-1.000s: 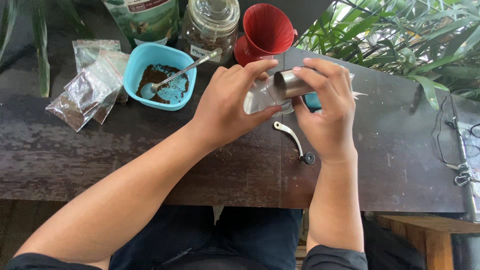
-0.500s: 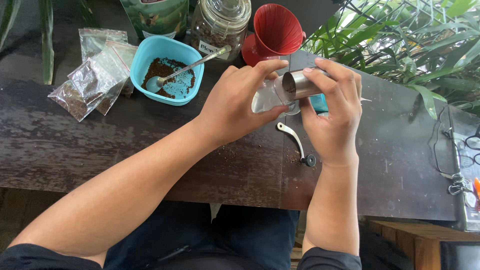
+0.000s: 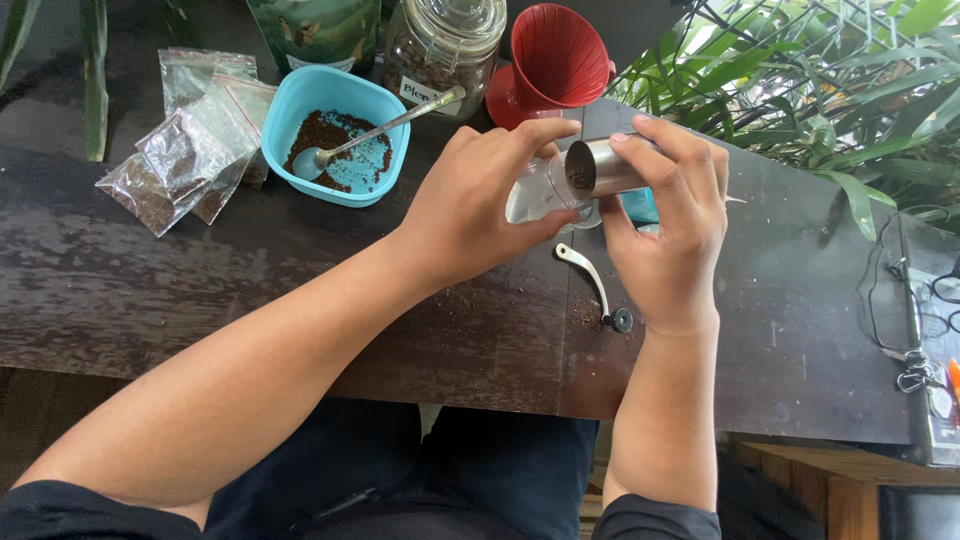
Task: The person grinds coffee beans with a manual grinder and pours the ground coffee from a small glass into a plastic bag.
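Observation:
My right hand [image 3: 668, 215] grips a steel grinder body [image 3: 598, 168], tilted sideways with its open end facing left. My left hand [image 3: 478, 205] holds a clear chamber [image 3: 535, 195] against that open end, above the dark wooden table [image 3: 300, 290]. A blue object [image 3: 640, 207] shows partly behind my right fingers. The grinder's crank handle [image 3: 590, 282] with its black knob lies on the table just below both hands.
A blue bowl [image 3: 340, 105] of ground coffee with a metal spoon [image 3: 380, 130] stands at the back left, beside small clear bags [image 3: 185, 150]. A glass jar of beans [image 3: 440, 45], a red cone dripper [image 3: 555, 55] and a green pouch [image 3: 315, 30] stand behind. Plants lie right.
Both hands have kept their grip on the grinder parts; the steel body has turned a little, and its open end now shows.

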